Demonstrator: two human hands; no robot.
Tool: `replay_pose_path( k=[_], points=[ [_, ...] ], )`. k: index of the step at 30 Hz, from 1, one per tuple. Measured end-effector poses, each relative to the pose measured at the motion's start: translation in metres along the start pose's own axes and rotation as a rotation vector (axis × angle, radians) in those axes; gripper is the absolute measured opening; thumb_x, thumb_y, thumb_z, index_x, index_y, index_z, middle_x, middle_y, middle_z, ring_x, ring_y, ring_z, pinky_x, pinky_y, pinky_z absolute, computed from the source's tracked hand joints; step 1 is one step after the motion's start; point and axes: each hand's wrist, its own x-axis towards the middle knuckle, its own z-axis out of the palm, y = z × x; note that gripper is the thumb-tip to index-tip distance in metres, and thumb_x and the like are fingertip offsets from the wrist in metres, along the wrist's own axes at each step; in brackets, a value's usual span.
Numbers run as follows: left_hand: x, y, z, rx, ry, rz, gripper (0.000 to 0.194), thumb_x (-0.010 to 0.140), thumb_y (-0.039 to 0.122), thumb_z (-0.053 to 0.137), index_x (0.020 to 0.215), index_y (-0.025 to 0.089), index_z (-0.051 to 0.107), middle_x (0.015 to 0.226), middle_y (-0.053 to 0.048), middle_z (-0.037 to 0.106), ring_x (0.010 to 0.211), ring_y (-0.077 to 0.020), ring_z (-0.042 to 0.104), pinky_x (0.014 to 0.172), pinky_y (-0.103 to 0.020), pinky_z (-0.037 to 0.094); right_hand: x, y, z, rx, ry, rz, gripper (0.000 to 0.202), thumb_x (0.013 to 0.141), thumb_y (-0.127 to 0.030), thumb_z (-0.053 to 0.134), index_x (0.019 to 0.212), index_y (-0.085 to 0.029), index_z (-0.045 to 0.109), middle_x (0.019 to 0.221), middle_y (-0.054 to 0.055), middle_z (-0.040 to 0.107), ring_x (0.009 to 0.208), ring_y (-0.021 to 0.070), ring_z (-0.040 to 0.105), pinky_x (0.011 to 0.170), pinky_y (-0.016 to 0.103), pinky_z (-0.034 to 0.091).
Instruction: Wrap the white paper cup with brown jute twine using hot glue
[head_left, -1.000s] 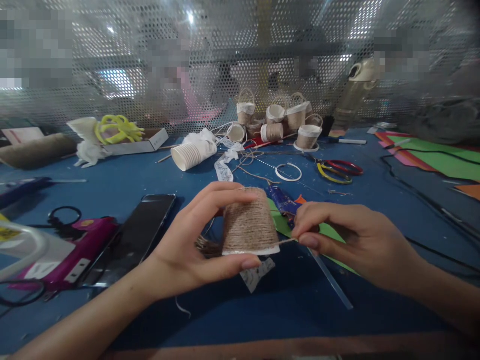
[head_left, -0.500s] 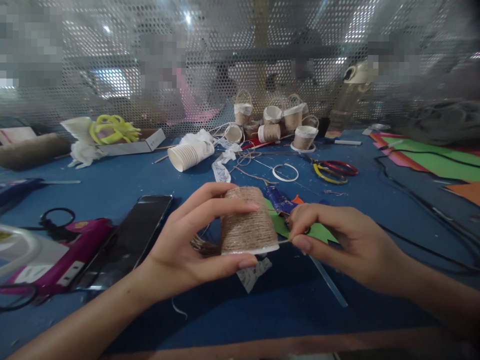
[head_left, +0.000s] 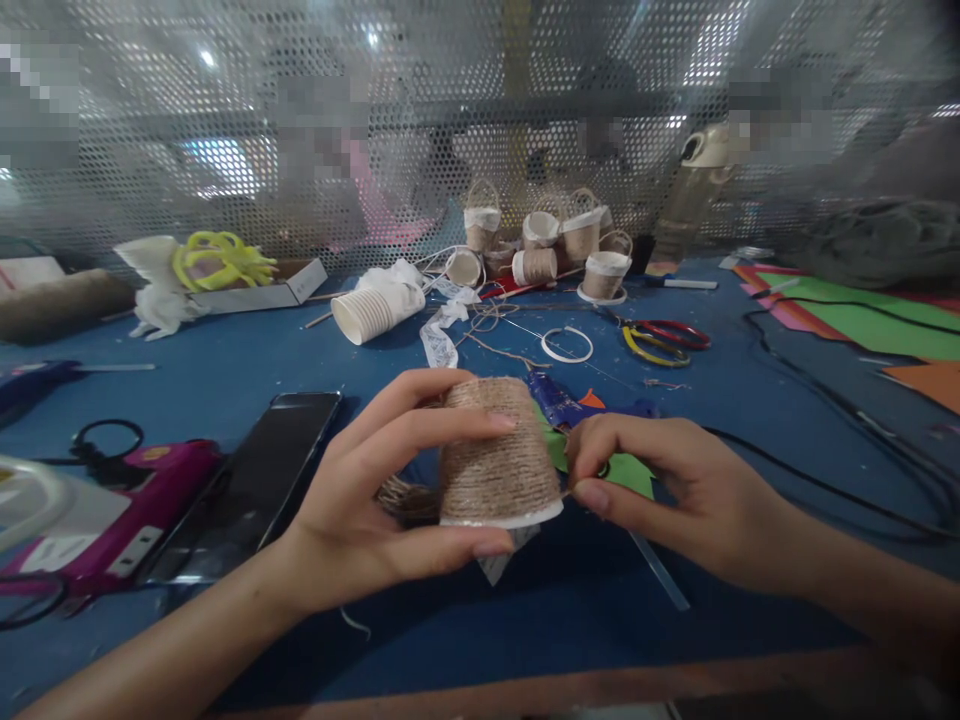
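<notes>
Turned rim-down in the middle is a paper cup (head_left: 495,460) wrapped in brown twine, its white rim showing at the bottom. My left hand (head_left: 390,480) grips it from the left, fingers across the wrapped side and thumb at the rim. Beside the cup's lower right, my right hand (head_left: 645,480) pinches the end of the twine (head_left: 568,493) between thumb and fingers. Behind that hand lies a blue glue gun (head_left: 555,400), partly hidden, with a clear glue stick (head_left: 660,570) sticking out toward me. A bundle of twine (head_left: 409,497) shows behind my left palm.
A phone (head_left: 277,450) and magenta power strip (head_left: 169,500) lie left. Small twine-covered baskets (head_left: 604,275), stacked paper cups (head_left: 367,315), white lace (head_left: 441,335) and scissors (head_left: 656,345) are farther back. Coloured paper (head_left: 862,310) and a black cable (head_left: 825,385) are on the right.
My right hand has come slightly closer to the cup, and the stretch of twine between them is shorter. The cup has tipped a little in my left hand.
</notes>
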Motion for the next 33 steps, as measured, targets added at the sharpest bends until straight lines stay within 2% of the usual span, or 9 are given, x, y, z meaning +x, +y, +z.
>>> replay_pose_path(
  k=[10,16,22,33],
  points=[
    [-0.0012,0.0002,0.0015,-0.06,-0.012,0.036,0.053,0.083,0.044,0.084,0.131,0.032,0.065,0.134,-0.008,0.058,0.119,-0.0266,0.063,0.107,-0.04,0.055,-0.0004,-0.0006,0.0017,0.007,-0.034,0.007,0.013,0.099,-0.027,0.064,0.087,-0.023,0.061,0.08,-0.006,0.068,0.07,0.0081,0.061,0.066,0.02,0.047],
    [-0.0016,0.0011,0.003,-0.061,0.008,0.047,0.051,0.084,0.047,0.083,0.13,0.031,0.066,0.134,-0.01,0.058,0.12,-0.0276,0.063,0.107,-0.042,0.055,-0.0019,-0.002,0.0017,0.015,-0.052,0.026,0.014,0.099,-0.027,0.063,0.087,-0.023,0.061,0.082,-0.005,0.068,0.072,0.0082,0.062,0.067,0.019,0.047],
    [-0.0029,-0.0014,0.0032,-0.058,0.025,0.112,0.051,0.086,0.044,0.082,0.131,0.027,0.066,0.135,-0.011,0.059,0.121,-0.0277,0.064,0.106,-0.039,0.055,-0.0002,-0.0026,0.0024,0.032,-0.066,0.044,0.015,0.1,-0.027,0.063,0.086,-0.023,0.059,0.081,-0.006,0.067,0.072,0.0076,0.06,0.067,0.018,0.046],
    [-0.0043,-0.0051,0.0045,-0.097,0.032,0.082,0.055,0.083,0.04,0.085,0.133,0.028,0.066,0.138,-0.012,0.058,0.123,-0.0292,0.061,0.109,-0.043,0.053,-0.0014,-0.003,0.0009,0.027,-0.026,0.035,0.018,0.1,-0.029,0.063,0.084,-0.023,0.059,0.079,-0.006,0.065,0.07,0.0073,0.059,0.066,0.019,0.046]
  ],
)
